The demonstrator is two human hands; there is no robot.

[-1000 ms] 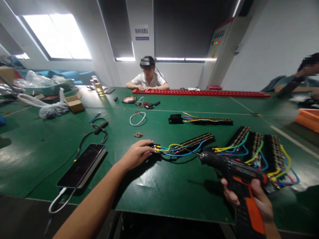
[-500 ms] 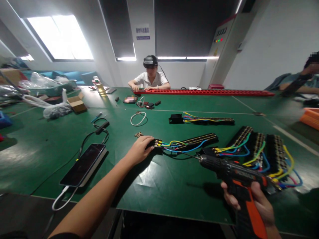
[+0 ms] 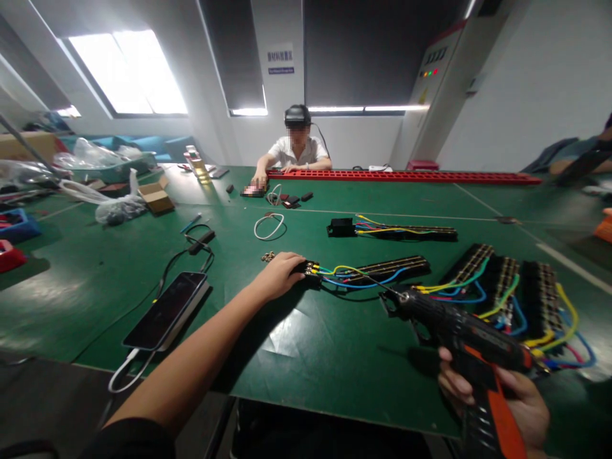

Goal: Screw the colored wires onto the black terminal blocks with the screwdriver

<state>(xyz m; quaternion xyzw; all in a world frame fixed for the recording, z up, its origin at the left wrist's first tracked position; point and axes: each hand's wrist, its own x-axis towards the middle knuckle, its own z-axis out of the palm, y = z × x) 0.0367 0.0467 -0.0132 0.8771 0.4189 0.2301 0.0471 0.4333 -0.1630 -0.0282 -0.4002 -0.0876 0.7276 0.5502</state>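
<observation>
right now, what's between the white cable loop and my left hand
Head view: a small pile of brass-coloured pieces lies between the loop and your left hand.

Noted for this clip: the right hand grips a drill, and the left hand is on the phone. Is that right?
Not quite: the head view shows the left hand on the black terminal block, while the phone lies apart from it. The right hand does grip a drill.

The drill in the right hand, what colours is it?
The drill is black with orange parts, seen best in the head view.
</observation>
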